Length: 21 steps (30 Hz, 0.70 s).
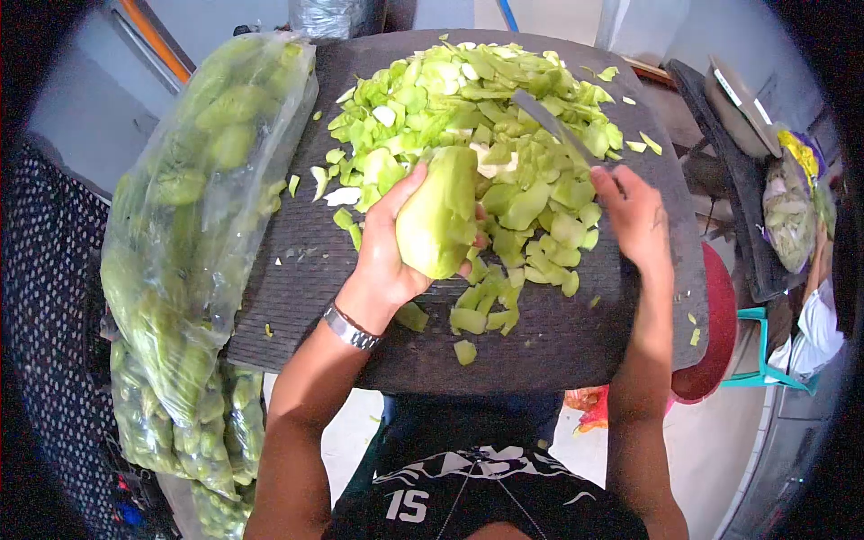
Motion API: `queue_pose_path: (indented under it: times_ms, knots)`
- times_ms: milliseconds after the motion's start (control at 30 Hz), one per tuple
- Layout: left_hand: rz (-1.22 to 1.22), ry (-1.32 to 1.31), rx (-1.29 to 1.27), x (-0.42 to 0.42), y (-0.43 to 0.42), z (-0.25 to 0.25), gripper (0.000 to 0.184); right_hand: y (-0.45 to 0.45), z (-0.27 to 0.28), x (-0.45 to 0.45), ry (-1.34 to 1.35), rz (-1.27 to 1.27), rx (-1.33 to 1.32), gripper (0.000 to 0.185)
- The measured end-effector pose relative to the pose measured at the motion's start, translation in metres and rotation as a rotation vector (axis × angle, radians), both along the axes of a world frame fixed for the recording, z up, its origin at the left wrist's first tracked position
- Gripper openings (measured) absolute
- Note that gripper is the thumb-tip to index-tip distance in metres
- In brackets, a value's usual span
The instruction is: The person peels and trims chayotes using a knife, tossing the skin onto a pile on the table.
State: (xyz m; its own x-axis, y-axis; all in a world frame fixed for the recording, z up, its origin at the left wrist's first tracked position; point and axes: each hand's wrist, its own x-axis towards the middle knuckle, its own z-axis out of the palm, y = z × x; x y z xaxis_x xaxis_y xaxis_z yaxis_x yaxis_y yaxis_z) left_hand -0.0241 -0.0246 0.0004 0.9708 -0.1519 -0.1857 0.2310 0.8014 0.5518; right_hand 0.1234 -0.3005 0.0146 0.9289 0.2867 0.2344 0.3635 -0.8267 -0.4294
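Note:
A pale green chayote, largely peeled, is gripped in my left hand, with the fingers wrapped behind it. My right hand holds a knife by its handle, the blade angled up and left over the peelings. Blade and chayote are apart. Beneath and beyond both hands lies a large heap of green peelings, with some whitish pieces mixed in. The heap rests on a dark ribbed table.
On the left, a big clear plastic bag of chayotes leans against the table. More bagged chayotes stand below it. At the right are a red round tub or stool, a teal frame and a bag of vegetables.

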Motion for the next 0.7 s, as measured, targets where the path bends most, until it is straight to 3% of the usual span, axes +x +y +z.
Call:
queue_pose_path:
  times_ms: [167, 200, 267, 400, 467, 500, 700]
  knots:
    - [-0.016, 0.019, -0.092, 0.002, 0.002, -0.025, 0.062, 0.043, 0.004, -0.06, -0.064, 0.487, 0.157, 0.067]
    - [0.083, 0.168, -0.183, 0.006, -0.007, -0.015, 0.061, 0.05, 0.003, -0.069, -0.09, 0.574, 0.171, 0.067]
    - [0.104, 0.072, -0.062, 0.001, -0.008, -0.01, 0.06, 0.06, 0.006, -0.08, -0.093, 0.566, 0.128, 0.067]
    - [0.009, 0.061, -0.071, 0.001, -0.012, -0.015, 0.061, 0.057, -0.001, -0.071, -0.071, 0.499, 0.113, 0.066]
    - [-0.119, -0.034, -0.052, -0.005, -0.003, -0.032, 0.061, 0.053, -0.008, -0.057, -0.051, 0.408, 0.118, 0.068]
    - [-0.093, 0.099, -0.012, -0.003, -0.009, -0.023, 0.062, 0.05, -0.01, -0.05, -0.042, 0.361, 0.12, 0.069]
    - [-0.124, 0.039, -0.006, -0.003, -0.014, -0.007, 0.057, 0.028, -0.006, -0.018, 0.127, 0.013, -0.004, 0.072]
